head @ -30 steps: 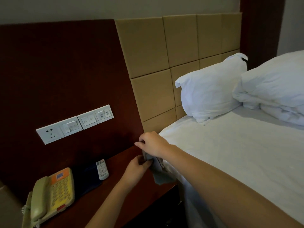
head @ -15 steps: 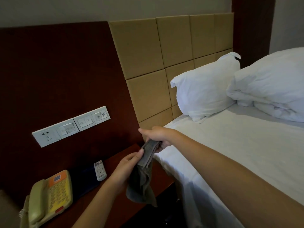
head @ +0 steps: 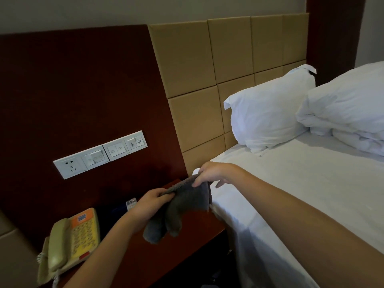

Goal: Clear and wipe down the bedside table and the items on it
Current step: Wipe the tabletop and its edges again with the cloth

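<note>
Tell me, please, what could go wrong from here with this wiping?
The telephone lies near the edge of the bedside table; a broad wipe could push it off. The remote is half hidden behind the left hand and might be swept along. The cloth hangs beside the white sheet and could soil it.

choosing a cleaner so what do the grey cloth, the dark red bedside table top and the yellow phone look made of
Grey cloth: soft pile fabric, likely microfibre or terry; fuzzy edge, hangs limp.
Dark red-brown bedside table top: wood or wood-look laminate, smooth with faint sheen; cannot tell which.
Beige and yellow telephone: hard moulded plastic, slightly glossy; smooth rounded handset.
</note>
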A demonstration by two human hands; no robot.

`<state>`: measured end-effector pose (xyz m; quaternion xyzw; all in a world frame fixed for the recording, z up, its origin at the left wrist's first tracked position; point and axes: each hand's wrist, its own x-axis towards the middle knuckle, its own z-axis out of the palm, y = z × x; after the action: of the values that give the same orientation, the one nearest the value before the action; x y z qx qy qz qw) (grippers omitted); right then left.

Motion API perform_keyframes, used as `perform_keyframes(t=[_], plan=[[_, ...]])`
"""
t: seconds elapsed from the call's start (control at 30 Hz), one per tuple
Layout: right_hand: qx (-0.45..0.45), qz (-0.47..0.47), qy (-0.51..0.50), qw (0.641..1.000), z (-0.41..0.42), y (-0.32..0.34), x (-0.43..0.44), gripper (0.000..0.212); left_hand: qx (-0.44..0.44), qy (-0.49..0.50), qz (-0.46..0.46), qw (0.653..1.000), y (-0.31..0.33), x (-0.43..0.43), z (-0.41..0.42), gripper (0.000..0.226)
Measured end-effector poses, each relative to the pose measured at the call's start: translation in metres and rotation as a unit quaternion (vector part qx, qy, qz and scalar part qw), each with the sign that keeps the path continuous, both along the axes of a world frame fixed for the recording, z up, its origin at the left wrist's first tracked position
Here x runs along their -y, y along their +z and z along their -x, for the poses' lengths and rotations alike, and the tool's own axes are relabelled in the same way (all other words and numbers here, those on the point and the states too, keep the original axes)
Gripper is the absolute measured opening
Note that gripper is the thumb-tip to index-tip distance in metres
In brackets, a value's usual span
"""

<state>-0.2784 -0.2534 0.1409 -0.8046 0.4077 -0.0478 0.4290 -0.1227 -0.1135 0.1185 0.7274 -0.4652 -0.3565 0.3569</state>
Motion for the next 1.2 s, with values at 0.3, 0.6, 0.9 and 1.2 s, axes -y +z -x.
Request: perform_keyframes(t=[0.3,0.6,0.9,1.2], plan=[[0.083,0.051,-0.023,0.995,-0.002,0.001,-0.015,0.058,-0.350,0.163,0.100,0.917,0.015,0.006,-0.007,0.034],[0.067,0.114,0.095,0.987,-0.029,-0.012,-0.029,0.010,-0.236,0.191,0.059,0.951,0.023,-0.003,-0.010,0.026],[0.058,0.067,0.096,0.991,-0.032,-0.014,-0.035,0.020,-0.081,0.236,0.083,0.965,-0.004,-0.012,-0.022,0.030],[-0.038,0.158,0.037,0.986,-0.051,-0.081,-0.016,0.024,-0.119,0.267,-0.045,0.955,-0.078,0.014,-0.045,0.028]])
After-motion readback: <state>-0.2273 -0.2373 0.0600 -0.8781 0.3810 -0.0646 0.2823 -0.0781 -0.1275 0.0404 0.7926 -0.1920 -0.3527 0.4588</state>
